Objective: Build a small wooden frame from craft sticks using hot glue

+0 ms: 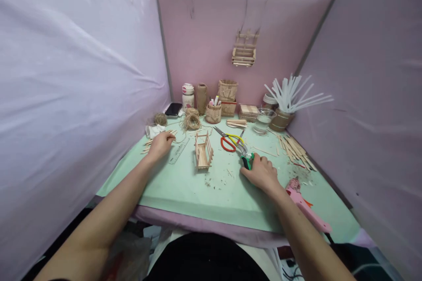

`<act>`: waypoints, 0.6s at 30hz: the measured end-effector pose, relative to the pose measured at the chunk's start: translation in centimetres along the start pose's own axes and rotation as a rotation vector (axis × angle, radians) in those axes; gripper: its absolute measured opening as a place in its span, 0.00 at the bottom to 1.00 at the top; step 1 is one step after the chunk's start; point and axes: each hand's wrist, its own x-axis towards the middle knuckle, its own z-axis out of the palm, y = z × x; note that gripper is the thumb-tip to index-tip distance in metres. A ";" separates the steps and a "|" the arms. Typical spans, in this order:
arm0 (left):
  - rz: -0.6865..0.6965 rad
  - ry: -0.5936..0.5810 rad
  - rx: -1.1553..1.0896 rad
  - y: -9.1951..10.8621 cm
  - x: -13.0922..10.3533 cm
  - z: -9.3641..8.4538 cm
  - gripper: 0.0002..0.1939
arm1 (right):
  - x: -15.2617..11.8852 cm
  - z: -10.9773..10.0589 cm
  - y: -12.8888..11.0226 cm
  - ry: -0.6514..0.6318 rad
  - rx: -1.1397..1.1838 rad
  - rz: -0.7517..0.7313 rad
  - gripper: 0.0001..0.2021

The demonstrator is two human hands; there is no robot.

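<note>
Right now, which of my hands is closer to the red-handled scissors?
Right. Your right hand lies on the green-handled cutters, just below and to the right of the red-handled scissors. Your left hand is farther off, beyond the small stick crate, by the ruler.

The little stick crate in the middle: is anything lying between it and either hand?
Nothing blocks the right hand, which rests on green-handled pliers; only bare mat and wood crumbs lie between it and the stick crate. Between the left hand and the crate lies a clear ruler, flat on the mat.
</note>
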 end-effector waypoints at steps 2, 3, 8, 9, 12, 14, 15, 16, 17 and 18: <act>-0.012 -0.025 0.037 -0.4 1.8 1.0 0.12 | 0.3 0.7 0.0 0.019 -0.024 0.010 0.31; -0.013 -0.026 0.050 -0.1 2.4 1.6 0.12 | 0.4 1.0 0.0 0.041 -0.032 0.006 0.31; 0.082 -0.068 0.028 3.0 5.1 4.4 0.14 | 0.1 1.8 0.1 0.108 -0.012 -0.068 0.32; 0.099 -0.097 0.016 3.7 5.6 4.9 0.12 | 0.1 1.8 0.2 0.113 -0.002 -0.075 0.32; 0.106 -0.149 -0.002 4.9 7.0 6.0 0.10 | -0.2 1.9 0.3 0.128 0.008 -0.082 0.33; 0.095 -0.162 -0.007 5.1 7.5 6.5 0.09 | -0.4 1.9 0.4 0.129 0.006 -0.097 0.35; 0.088 -0.167 -0.011 5.1 7.8 6.7 0.09 | -0.5 1.8 0.4 0.128 0.003 -0.107 0.35; 0.080 -0.172 -0.019 5.1 7.9 6.9 0.09 | -0.6 1.7 0.4 0.130 0.000 -0.118 0.36; 0.073 -0.176 -0.029 5.1 8.1 7.0 0.08 | -0.8 1.6 0.4 0.134 -0.003 -0.127 0.36; 0.067 -0.177 -0.045 5.1 8.2 7.1 0.08 | -0.9 1.5 0.5 0.143 -0.007 -0.134 0.36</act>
